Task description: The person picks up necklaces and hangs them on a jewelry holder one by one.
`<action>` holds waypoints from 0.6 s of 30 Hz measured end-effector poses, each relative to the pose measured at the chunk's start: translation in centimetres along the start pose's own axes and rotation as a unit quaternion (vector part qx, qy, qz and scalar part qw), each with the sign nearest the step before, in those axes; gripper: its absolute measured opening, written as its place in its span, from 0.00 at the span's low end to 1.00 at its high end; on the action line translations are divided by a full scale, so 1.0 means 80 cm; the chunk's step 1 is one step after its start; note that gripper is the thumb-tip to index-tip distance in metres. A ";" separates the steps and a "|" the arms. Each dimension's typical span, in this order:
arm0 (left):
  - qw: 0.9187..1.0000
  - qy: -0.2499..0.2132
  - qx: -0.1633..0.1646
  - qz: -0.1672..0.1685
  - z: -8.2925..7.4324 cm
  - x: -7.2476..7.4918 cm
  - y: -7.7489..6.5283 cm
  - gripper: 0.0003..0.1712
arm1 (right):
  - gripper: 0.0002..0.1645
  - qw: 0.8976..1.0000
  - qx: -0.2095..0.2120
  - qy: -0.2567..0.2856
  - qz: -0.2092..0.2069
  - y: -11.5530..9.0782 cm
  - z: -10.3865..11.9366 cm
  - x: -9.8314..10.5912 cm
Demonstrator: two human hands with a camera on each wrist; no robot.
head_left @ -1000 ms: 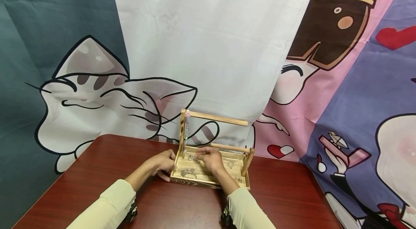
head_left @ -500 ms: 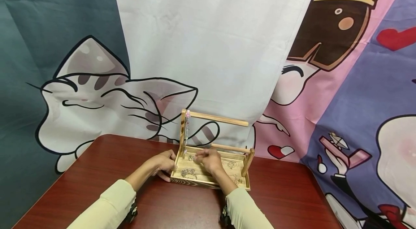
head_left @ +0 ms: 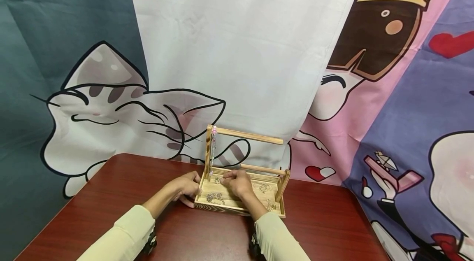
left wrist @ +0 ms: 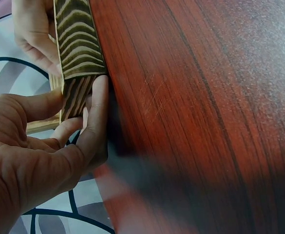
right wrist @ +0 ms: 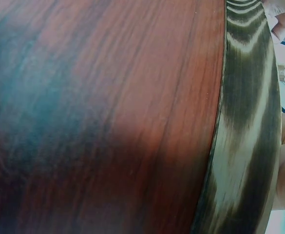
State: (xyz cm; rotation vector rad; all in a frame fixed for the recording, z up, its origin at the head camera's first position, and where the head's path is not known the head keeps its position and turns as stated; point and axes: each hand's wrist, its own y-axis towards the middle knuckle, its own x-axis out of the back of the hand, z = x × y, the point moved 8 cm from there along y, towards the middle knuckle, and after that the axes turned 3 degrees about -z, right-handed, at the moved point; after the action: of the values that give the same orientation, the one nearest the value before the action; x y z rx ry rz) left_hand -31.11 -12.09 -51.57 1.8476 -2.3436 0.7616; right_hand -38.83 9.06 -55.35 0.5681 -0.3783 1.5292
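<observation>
Wooden tray [head_left: 221, 208], one, two rods [head_left: 252, 136], end in grip of left hand [head_left: 188, 185], right hand [head_left: 238, 182] inside, hold unclear

Cartoon-printed cloth backdrops [head_left: 237, 55] behind a table [head_left: 200, 234] suggest a makeshift indoor set.

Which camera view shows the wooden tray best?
The head view: only there does the wooden tray show its floor. The left wrist view shows an outer corner; the right wrist view, mainly one outer side.
</observation>
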 end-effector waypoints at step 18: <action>1.000 0.001 0.006 0.002 0.000 0.000 0.000 0.17 | 0.10 0.996 0.028 -0.087 -0.017 0.002 -0.010 -0.001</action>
State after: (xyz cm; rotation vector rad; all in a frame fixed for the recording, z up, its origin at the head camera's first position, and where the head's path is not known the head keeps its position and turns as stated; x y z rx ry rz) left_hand -31.10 -12.07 -51.58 1.8465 -2.3481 0.7782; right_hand -39.11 9.42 -56.03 0.7505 -0.4582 1.4660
